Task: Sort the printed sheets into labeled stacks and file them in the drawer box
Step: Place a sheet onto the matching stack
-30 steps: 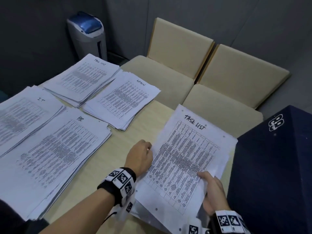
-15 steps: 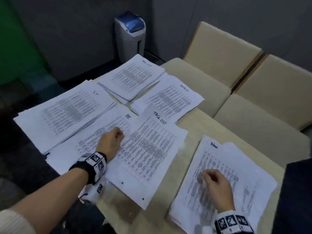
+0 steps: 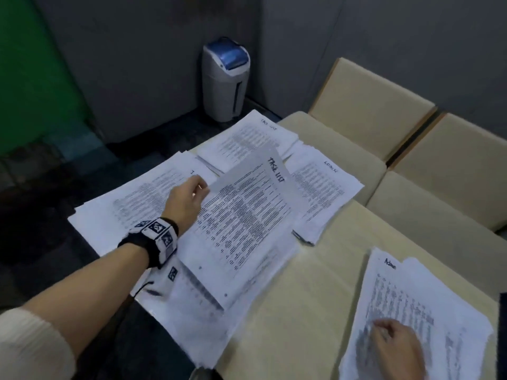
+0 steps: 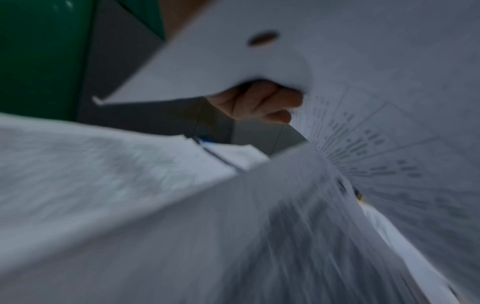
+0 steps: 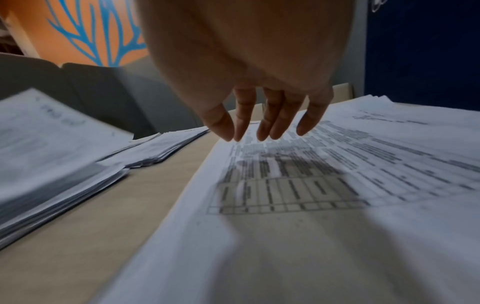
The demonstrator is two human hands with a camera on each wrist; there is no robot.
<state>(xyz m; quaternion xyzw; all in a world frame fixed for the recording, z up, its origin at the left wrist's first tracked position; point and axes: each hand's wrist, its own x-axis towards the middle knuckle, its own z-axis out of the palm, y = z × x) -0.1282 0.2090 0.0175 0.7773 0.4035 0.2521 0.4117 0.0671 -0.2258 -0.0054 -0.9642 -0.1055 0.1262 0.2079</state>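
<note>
- "TASK LIST" sheet lifted and tilted above the table stacks, handwritten heading at far end, long axis running away from the person
- left hand pinches its left edge, fingers curled on the paper
- "ADMIN" stack just right of it
- right hand loose, straight fingers over "Admin" pile, holding nothing
</note>
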